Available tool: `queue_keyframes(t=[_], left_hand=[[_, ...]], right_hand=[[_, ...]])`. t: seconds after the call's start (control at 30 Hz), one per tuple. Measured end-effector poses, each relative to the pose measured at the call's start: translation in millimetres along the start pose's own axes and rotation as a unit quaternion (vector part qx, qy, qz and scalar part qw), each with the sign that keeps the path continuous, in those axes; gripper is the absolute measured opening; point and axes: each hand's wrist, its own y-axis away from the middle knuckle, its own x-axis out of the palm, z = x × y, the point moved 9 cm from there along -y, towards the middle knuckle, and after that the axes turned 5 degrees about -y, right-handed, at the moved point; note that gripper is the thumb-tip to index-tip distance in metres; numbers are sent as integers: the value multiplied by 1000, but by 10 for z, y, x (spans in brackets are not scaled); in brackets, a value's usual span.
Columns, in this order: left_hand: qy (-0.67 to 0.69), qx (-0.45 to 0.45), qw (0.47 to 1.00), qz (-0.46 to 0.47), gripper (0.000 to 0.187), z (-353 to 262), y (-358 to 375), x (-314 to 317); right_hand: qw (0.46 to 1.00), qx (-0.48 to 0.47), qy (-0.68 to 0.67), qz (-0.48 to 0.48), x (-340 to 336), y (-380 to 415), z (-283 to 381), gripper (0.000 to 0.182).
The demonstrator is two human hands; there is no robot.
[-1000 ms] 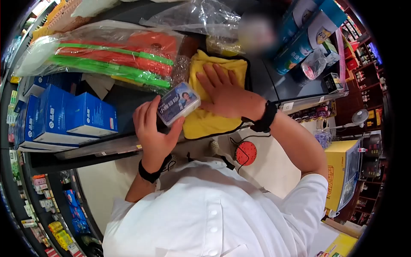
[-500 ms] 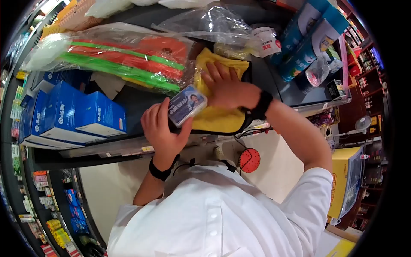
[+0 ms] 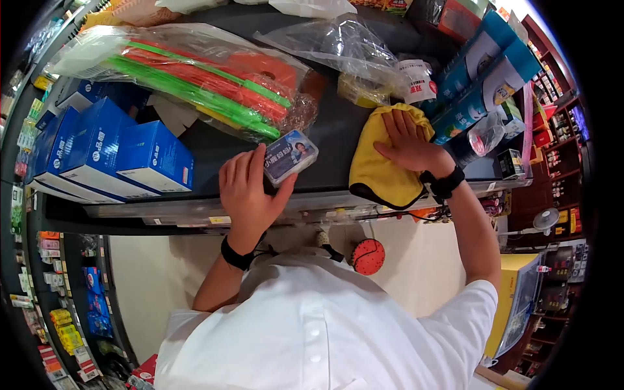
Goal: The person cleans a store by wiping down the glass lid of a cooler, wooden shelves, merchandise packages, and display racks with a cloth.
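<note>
My left hand point(image 3: 250, 185) grips a small box with a portrait on it point(image 3: 290, 157), thumb on its near side and fingers at its left. The box rests over the dark shelf surface point(image 3: 260, 201). Farther right, my right hand point(image 3: 416, 146) lies flat with spread fingers on a yellow cloth point(image 3: 377, 162) that has a black edge. The cloth's far edge is near a clear plastic bag point(image 3: 338, 45) and a white cup-like container point(image 3: 417, 80).
Blue boxes point(image 3: 97, 149) stand at the left of the shelf. Behind them lies a bag of red and green items point(image 3: 208, 78). Blue spray cans point(image 3: 484, 81) lean at the right, beside a small black box point(image 3: 511, 164). A red round stool point(image 3: 368, 256) is below.
My right hand and the yellow cloth have moved right, toward the cans, baring dark surface beside the small box. The view has shifted slightly. My left hand still holds the small box.
</note>
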Motion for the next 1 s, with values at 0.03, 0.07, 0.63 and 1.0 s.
queue_keyframes(t=[0.03,0.07,0.63,1.0], left_hand=[[-2,5,1000,0,61,-4,18,6],[-3,3,1000,1,61,15,27,21],[146,-93,980,101,60,-359,-37,162],[151,-139,968,146,53,-1038,-246,640]], right_hand=[[1000,-1,-5,-3,1,37,43,93],[1000,1,24,-5,-8,98,109,91],[809,-182,-200,-522,-38,1063,523,9],[599,-118,-484,-627,201,1454,-872,16]])
